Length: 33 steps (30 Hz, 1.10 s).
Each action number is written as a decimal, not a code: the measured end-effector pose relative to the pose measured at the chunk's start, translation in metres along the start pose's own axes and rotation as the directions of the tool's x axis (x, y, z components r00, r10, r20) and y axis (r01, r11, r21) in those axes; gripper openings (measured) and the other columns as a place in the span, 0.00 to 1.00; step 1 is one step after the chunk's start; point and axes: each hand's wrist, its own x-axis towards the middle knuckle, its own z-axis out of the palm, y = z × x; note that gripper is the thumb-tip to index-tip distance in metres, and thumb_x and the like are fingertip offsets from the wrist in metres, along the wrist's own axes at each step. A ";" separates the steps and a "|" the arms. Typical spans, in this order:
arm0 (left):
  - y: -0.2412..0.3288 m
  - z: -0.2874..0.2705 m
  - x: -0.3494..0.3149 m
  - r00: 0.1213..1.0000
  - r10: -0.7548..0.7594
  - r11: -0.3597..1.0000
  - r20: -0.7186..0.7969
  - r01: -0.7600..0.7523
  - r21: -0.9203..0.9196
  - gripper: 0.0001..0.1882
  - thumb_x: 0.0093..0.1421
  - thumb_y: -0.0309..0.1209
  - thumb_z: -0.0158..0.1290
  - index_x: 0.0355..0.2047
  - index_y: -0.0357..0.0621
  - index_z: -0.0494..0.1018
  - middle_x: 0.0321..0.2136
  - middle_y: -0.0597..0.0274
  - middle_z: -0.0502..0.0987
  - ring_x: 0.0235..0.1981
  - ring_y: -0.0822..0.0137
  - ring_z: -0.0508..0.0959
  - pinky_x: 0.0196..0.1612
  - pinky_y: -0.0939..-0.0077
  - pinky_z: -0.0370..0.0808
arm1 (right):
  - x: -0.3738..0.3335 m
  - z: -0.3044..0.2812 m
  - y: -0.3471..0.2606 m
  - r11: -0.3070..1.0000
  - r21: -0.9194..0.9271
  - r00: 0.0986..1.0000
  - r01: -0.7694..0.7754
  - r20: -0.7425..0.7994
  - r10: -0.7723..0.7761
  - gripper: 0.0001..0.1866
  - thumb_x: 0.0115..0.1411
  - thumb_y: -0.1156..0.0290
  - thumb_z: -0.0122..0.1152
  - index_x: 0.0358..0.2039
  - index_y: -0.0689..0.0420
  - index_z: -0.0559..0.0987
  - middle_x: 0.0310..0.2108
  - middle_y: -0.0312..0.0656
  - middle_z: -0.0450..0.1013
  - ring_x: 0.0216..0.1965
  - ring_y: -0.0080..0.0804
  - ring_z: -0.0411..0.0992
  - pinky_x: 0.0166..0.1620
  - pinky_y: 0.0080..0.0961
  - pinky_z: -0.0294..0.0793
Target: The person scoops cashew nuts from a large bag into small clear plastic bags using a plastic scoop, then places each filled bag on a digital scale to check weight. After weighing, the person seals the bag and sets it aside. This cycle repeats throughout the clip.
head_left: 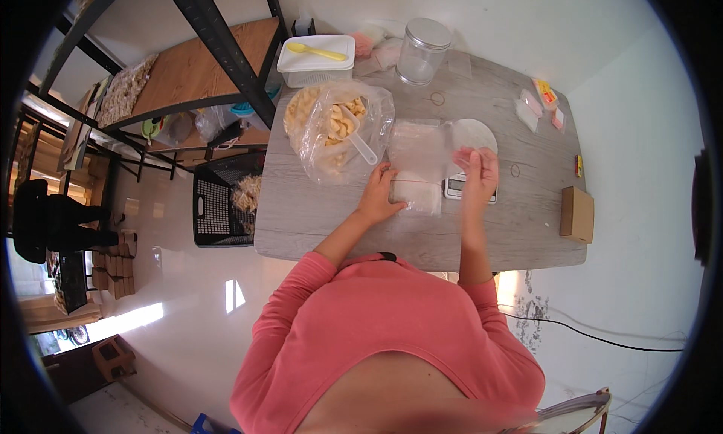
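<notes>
A stack of clear plastic bags (420,200) lies on the grey wooden table in front of me. My left hand (376,197) rests at its left edge, thumb and fingers spread. Over a white digital scale (456,188) with a round pale plate (476,135), my right hand (479,170) pinches the corner of a thin clear plastic bag, which looks blurred. Left of the stack stands a large open clear bag (312,151) of yellowish snack pieces (340,125). A white scoop (363,146) sits in it, handle toward me.
Behind are a white-lidded container (316,72) with a yellow spoon (320,53) and a clear silver-lidded jar (423,53). A brown cardboard box (577,214) stands at the right edge. A black crate (218,208) and a metal-framed shelf (203,65) are on the left.
</notes>
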 end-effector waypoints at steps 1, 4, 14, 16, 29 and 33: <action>0.001 -0.001 -0.001 1.000 -0.005 1.000 0.003 0.005 0.011 0.39 0.37 0.32 0.65 0.49 0.38 0.60 0.53 0.46 0.54 0.56 0.48 0.58 0.57 0.64 0.60 | 0.003 0.001 -0.012 0.999 -0.039 0.999 0.004 0.052 -0.002 0.13 0.58 0.75 0.54 0.44 0.62 0.69 0.29 0.41 0.75 0.30 0.23 0.73 0.36 0.18 0.70; 0.009 -0.011 0.007 0.997 0.059 0.991 -0.057 -0.051 0.125 0.34 0.44 0.35 0.62 0.50 0.38 0.60 0.51 0.48 0.59 0.55 0.51 0.59 0.56 0.63 0.59 | 0.004 0.010 -0.038 0.989 -0.142 0.969 -0.036 0.235 0.070 0.18 0.57 0.76 0.56 0.47 0.62 0.67 0.27 0.41 0.75 0.31 0.24 0.73 0.38 0.20 0.71; 0.100 -0.095 -0.012 0.995 0.084 0.428 -0.060 -0.090 -0.899 0.26 0.56 0.41 0.54 0.49 0.39 0.61 0.42 0.58 0.69 0.42 0.71 0.70 0.42 0.76 0.69 | -0.030 0.035 -0.058 0.993 -0.068 0.911 -0.095 0.396 0.114 0.23 0.52 0.80 0.61 0.48 0.62 0.66 0.28 0.42 0.77 0.32 0.24 0.73 0.41 0.19 0.69; 0.108 -0.104 -0.017 0.986 -0.005 0.646 -0.165 -0.123 -0.753 0.27 0.52 0.33 0.59 0.49 0.38 0.61 0.39 0.59 0.72 0.38 0.74 0.73 0.38 0.79 0.70 | -0.040 0.047 -0.049 0.995 -0.098 0.919 0.008 0.393 0.032 0.22 0.52 0.79 0.61 0.48 0.62 0.66 0.28 0.42 0.77 0.33 0.23 0.74 0.42 0.19 0.68; 0.118 -0.145 -0.028 0.979 -0.091 0.900 -0.182 0.002 -0.436 0.25 0.49 0.19 0.58 0.49 0.36 0.65 0.26 0.62 0.79 0.31 0.76 0.77 0.36 0.84 0.72 | -0.028 0.072 -0.071 0.836 -0.187 0.700 0.515 0.655 -0.285 0.09 0.55 0.77 0.55 0.37 0.62 0.73 0.42 0.48 0.72 0.37 0.31 0.72 0.41 0.24 0.69; 0.124 -0.160 -0.031 0.999 -0.016 0.946 -0.043 0.001 -0.325 0.28 0.49 0.23 0.59 0.51 0.39 0.64 0.26 0.61 0.79 0.32 0.76 0.78 0.39 0.81 0.71 | -0.016 0.075 -0.084 0.872 -0.296 0.589 0.391 0.808 0.010 0.04 0.54 0.78 0.55 0.30 0.62 0.77 0.39 0.45 0.74 0.36 0.30 0.72 0.39 0.23 0.69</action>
